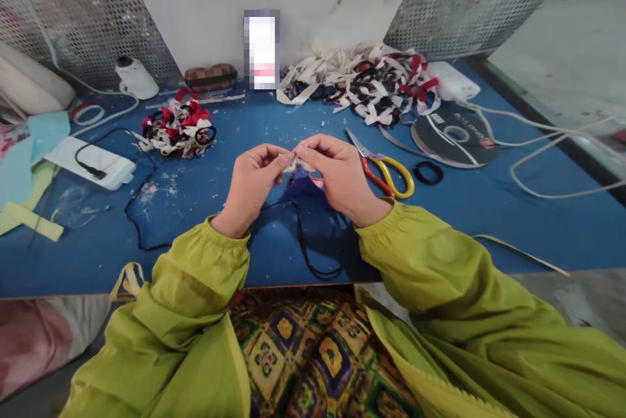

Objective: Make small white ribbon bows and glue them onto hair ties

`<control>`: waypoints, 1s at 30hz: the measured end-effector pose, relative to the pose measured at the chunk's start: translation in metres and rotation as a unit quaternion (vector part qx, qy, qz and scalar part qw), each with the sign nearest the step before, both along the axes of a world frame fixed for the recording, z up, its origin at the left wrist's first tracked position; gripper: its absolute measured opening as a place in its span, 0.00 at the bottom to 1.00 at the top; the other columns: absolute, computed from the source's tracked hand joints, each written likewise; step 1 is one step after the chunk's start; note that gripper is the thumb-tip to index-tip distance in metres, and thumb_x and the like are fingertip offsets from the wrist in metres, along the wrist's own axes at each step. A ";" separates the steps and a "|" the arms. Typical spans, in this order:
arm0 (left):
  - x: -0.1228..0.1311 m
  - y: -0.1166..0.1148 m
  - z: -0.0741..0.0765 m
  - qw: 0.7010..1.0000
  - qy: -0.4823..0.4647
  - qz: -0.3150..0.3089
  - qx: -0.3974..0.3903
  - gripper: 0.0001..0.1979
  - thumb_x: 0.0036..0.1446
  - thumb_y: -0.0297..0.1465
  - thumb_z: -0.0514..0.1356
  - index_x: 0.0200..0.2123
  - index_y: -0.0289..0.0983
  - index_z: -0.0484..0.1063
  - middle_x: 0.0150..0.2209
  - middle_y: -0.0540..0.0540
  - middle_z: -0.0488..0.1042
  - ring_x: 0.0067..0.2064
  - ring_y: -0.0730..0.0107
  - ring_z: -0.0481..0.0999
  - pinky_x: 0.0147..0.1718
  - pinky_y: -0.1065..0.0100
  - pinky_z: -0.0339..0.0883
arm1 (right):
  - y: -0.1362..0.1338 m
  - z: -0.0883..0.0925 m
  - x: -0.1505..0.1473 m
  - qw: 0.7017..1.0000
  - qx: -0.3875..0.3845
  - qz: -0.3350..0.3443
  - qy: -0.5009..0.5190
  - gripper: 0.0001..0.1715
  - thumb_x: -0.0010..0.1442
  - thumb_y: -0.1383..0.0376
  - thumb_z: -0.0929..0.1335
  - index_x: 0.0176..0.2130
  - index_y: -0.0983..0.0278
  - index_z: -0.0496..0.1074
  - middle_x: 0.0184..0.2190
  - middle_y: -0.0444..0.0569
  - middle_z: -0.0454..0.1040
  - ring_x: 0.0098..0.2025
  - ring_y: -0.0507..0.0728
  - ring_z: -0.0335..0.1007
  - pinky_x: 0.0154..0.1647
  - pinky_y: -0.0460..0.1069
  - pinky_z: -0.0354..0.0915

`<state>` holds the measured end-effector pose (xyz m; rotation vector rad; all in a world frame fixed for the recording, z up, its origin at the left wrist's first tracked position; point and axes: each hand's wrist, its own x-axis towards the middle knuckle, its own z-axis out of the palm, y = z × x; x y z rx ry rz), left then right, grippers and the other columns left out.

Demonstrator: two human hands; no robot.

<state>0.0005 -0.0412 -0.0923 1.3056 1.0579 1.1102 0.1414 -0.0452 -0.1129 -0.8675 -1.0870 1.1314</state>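
Note:
Fingertips meeting over the table, my left hand (258,183) and my right hand (338,173) pinch a small whitish patterned ribbon piece (294,164) between them. Both hands are closed, and the fingers cover much of the ribbon. Just below them is a blue object (304,184), partly hidden, whose kind I cannot make out. A black cord (302,245) loops on the table under my hands. Scissors (384,170) with red and yellow handles lie right of my right hand, blades pointing away. Beyond them is a black hair tie (428,173).
Red, white and black bow hair ties (178,124) lie in a pile at left; a larger pile (376,82) is at the back right. A ribbon reel (454,134), white power strip (92,160), brown case (210,77) and upright pixelated phone-like screen (262,49) surround the work area.

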 end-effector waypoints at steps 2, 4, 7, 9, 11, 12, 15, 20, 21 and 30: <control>0.002 -0.001 -0.001 0.999 -0.004 0.015 0.031 0.07 0.51 0.32 0.65 0.25 0.36 0.72 0.23 0.52 0.70 0.22 0.78 0.64 0.22 0.72 0.59 | -0.001 0.001 0.000 0.998 -0.029 0.036 0.047 0.06 0.50 0.65 0.74 0.25 0.62 0.74 0.24 0.40 0.70 0.28 0.49 0.62 0.32 0.46 0.60; 0.003 -0.002 -0.004 0.998 -0.014 0.017 0.058 0.08 0.52 0.32 0.64 0.25 0.36 0.70 0.23 0.52 0.69 0.23 0.77 0.65 0.24 0.72 0.60 | -0.002 0.001 -0.001 0.990 -0.068 0.079 0.100 0.08 0.47 0.64 0.75 0.24 0.62 0.73 0.24 0.40 0.69 0.27 0.48 0.61 0.31 0.46 0.60; 0.006 -0.002 -0.008 0.994 -0.031 0.016 0.102 0.08 0.54 0.31 0.64 0.25 0.37 0.68 0.25 0.52 0.69 0.27 0.76 0.67 0.29 0.72 0.62 | -0.001 -0.001 -0.002 0.974 -0.110 0.108 0.168 0.10 0.44 0.64 0.76 0.24 0.62 0.72 0.25 0.39 0.68 0.27 0.47 0.60 0.30 0.45 0.60; 0.008 -0.003 -0.011 0.991 -0.046 0.015 0.129 0.09 0.55 0.30 0.63 0.25 0.37 0.67 0.26 0.52 0.69 0.29 0.75 0.67 0.32 0.71 0.63 | 0.000 -0.003 -0.003 0.966 -0.125 0.104 0.199 0.10 0.43 0.65 0.77 0.24 0.62 0.72 0.25 0.39 0.68 0.25 0.46 0.59 0.29 0.44 0.60; 0.009 -0.003 -0.013 0.987 -0.049 0.013 0.153 0.10 0.57 0.31 0.62 0.26 0.38 0.65 0.28 0.51 0.70 0.31 0.74 0.68 0.35 0.69 0.64 | 0.001 -0.005 -0.003 0.961 -0.139 0.099 0.220 0.09 0.44 0.66 0.76 0.24 0.63 0.73 0.23 0.38 0.67 0.24 0.46 0.58 0.26 0.43 0.59; 0.009 -0.004 -0.013 0.985 -0.039 0.016 0.170 0.10 0.57 0.31 0.61 0.26 0.38 0.65 0.28 0.50 0.71 0.32 0.73 0.69 0.35 0.69 0.64 | 0.001 -0.005 -0.002 0.958 -0.147 0.097 0.226 0.08 0.44 0.66 0.76 0.24 0.63 0.73 0.23 0.38 0.67 0.24 0.45 0.58 0.26 0.43 0.59; 0.008 -0.005 -0.014 0.961 0.055 0.032 0.269 0.10 0.58 0.33 0.61 0.26 0.38 0.65 0.30 0.48 0.73 0.34 0.71 0.71 0.39 0.66 0.65 | 0.001 -0.005 -0.001 0.953 -0.170 0.094 0.231 0.07 0.46 0.68 0.75 0.23 0.63 0.73 0.22 0.38 0.66 0.24 0.45 0.60 0.27 0.43 0.61; 0.007 -0.002 -0.014 0.955 0.081 0.047 0.281 0.10 0.58 0.34 0.61 0.26 0.38 0.67 0.29 0.48 0.74 0.33 0.71 0.71 0.38 0.67 0.65 | 0.002 -0.004 0.000 0.966 -0.143 0.078 0.203 0.07 0.46 0.68 0.75 0.23 0.63 0.73 0.23 0.39 0.69 0.24 0.46 0.61 0.28 0.44 0.61; 0.007 -0.001 -0.014 0.970 0.051 0.044 0.235 0.11 0.57 0.35 0.62 0.26 0.38 0.67 0.28 0.49 0.73 0.32 0.72 0.71 0.36 0.68 0.65 | 0.002 -0.004 0.000 0.972 -0.120 0.066 0.191 0.07 0.46 0.68 0.75 0.24 0.63 0.73 0.23 0.39 0.70 0.24 0.46 0.61 0.29 0.44 0.61; 0.006 0.001 -0.012 0.990 -0.122 -0.031 -0.063 0.14 0.43 0.40 0.70 0.24 0.36 0.74 0.22 0.52 0.70 0.24 0.78 0.66 0.25 0.73 0.60 | -0.005 0.003 -0.006 0.999 -0.010 0.006 0.049 0.05 0.49 0.71 0.72 0.25 0.62 0.75 0.22 0.40 0.72 0.26 0.50 0.66 0.33 0.48 0.63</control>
